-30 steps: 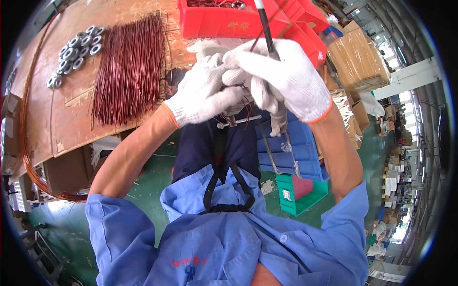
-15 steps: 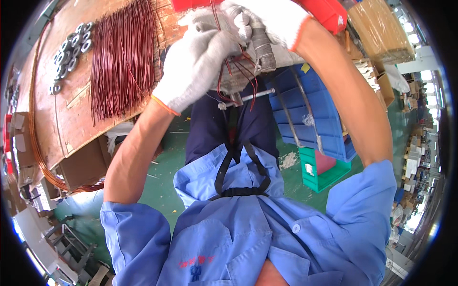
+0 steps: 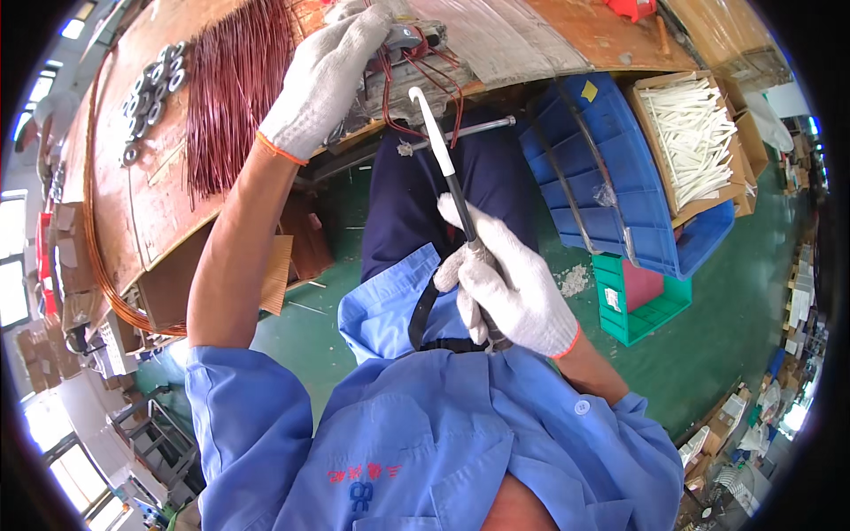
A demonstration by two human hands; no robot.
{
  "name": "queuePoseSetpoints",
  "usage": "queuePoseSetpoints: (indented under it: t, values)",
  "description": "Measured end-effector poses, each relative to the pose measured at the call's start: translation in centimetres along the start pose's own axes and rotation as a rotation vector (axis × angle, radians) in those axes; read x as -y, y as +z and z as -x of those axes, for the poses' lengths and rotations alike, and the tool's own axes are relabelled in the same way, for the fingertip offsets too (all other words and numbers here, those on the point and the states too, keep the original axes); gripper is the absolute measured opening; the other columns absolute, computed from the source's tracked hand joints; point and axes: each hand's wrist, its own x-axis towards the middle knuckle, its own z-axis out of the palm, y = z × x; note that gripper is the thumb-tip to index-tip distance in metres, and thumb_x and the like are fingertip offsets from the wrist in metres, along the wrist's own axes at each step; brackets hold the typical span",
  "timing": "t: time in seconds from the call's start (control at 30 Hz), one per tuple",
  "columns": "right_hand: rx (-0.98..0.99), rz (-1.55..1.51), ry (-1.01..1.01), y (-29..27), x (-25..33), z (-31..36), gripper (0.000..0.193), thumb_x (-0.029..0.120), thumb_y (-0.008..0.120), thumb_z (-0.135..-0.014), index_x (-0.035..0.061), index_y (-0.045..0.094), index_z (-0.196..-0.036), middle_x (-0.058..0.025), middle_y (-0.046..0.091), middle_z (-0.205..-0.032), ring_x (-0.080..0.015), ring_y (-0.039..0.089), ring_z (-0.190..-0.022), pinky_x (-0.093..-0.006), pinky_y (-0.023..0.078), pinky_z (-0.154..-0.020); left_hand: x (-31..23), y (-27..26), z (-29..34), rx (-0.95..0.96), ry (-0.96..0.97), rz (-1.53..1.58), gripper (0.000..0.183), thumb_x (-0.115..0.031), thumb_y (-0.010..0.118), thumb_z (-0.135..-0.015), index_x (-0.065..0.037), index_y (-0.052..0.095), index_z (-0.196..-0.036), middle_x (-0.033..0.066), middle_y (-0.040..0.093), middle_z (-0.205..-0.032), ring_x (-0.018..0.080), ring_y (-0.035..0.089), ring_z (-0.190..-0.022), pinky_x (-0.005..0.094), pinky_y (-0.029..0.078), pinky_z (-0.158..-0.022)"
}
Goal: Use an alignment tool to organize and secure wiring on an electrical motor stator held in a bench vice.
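My right hand (image 3: 518,288), in a white knitted glove, is wrapped round the taped grey handle of a hook tool (image 3: 445,168). Its dark shaft runs into a white section with a bent tip, which points up toward the bench. At the bench edge my gloved left hand (image 3: 332,84) is closed at a grey ring core (image 3: 405,37) wound with red-brown wire; some of its fingertips are hidden. Loops of red-brown wire (image 3: 459,88) hang from the core over the edge. Below them a metal bar (image 3: 482,126) sticks out sideways above my thighs.
Left on the wooden bench (image 3: 133,212) lie a bundle of red-brown wires (image 3: 235,97) and several grey rings (image 3: 155,88). Right of my legs stand a blue crate (image 3: 593,177), a carton of white strips (image 3: 691,133) and a green bin (image 3: 651,319).
My right hand has come down from the ring core toward my lap, bringing the hook tool's white tip into sight. My left hand stays at the core; the view has shifted slightly.
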Motion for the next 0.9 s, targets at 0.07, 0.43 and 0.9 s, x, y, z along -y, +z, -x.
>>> queuePoseSetpoints:
  t: [0.07, 0.43, 0.9]
  values:
    - [0.015, 0.041, -0.022, 0.3, -0.2, -0.3, 0.056, 0.014, 0.049, -0.115, 0.0062, 0.033, -0.169, -0.0117, 0.068, -0.104, -0.0073, 0.063, -0.064, -0.0248, 0.056, -0.057, -1.3, 0.5, 0.4, -0.01, -0.012, 0.02, 0.053, -0.039, 0.048, -0.117, 0.004, 0.066, -0.142, 0.0083, 0.075, -0.123, 0.013, 0.067, -0.11, 0.0299, 0.053, -0.101]
    - [-0.028, -0.443, 0.003, 2.3, 0.7, -7.1, 0.035, 0.023, 0.05, -0.118, 0.0007, 0.058, -0.143, -0.0115, 0.073, -0.098, -0.0099, 0.06, -0.053, -0.0272, 0.051, -0.045, 0.1, 2.2, 0.2, -0.367, 0.311, -0.185, 0.059, -0.03, 0.066, -0.104, -0.004, 0.053, -0.155, 0.0262, 0.043, -0.164, 0.0355, 0.051, -0.148, 0.0447, 0.045, -0.119]
    - [-0.159, 0.21, -0.058, -0.8, 2.6, -6.8, 0.023, 0.02, 0.063, -0.11, 0.0037, 0.063, -0.126, -0.0052, 0.065, -0.079, -0.0099, 0.059, -0.058, -0.029, 0.048, -0.052, 2.2, 2.8, -0.4, -0.222, 0.242, 0.212, 0.08, -0.033, 0.065, -0.104, 0.001, 0.031, -0.168, 0.0216, 0.05, -0.162, 0.0239, 0.053, -0.143, 0.0391, 0.042, -0.12]
